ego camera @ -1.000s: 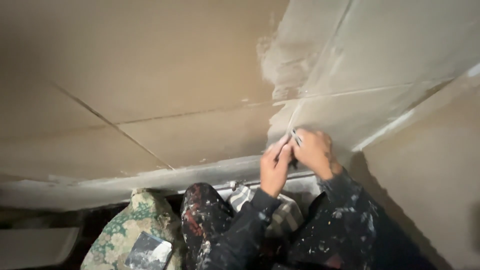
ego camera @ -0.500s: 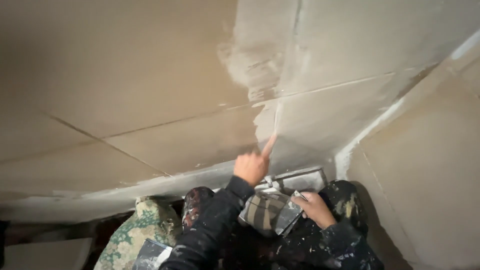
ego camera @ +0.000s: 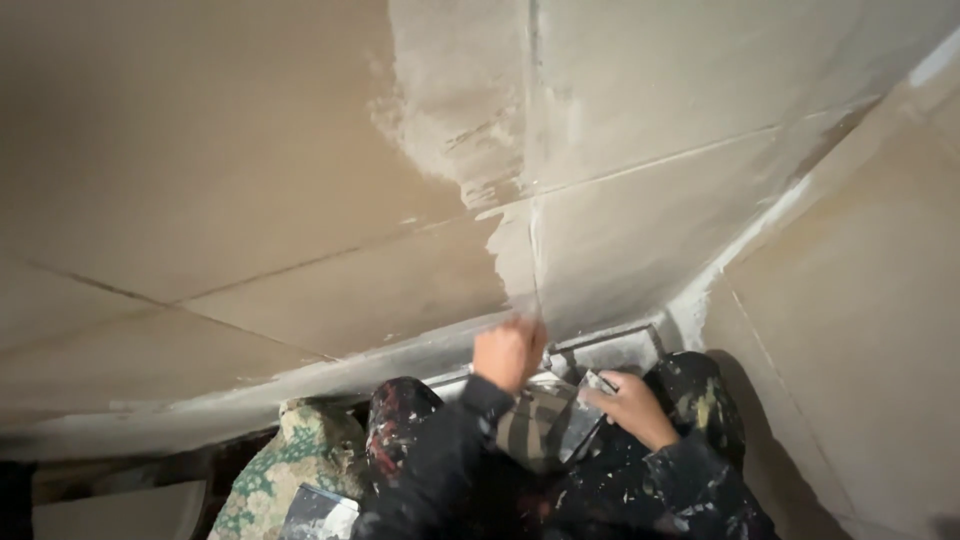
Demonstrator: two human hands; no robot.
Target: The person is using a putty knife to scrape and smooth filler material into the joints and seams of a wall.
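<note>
Left hand (ego camera: 508, 352) against rough plaster (ego camera: 460, 120)

This is a room under renovation, a building site indoors: bare plasterboard panels (ego camera: 230, 150) meet at open seams, a patch of pale joint compound (ego camera: 470, 110) is smeared across them, and the person's dark sleeves (ego camera: 450, 470) are spattered with paint.
</note>
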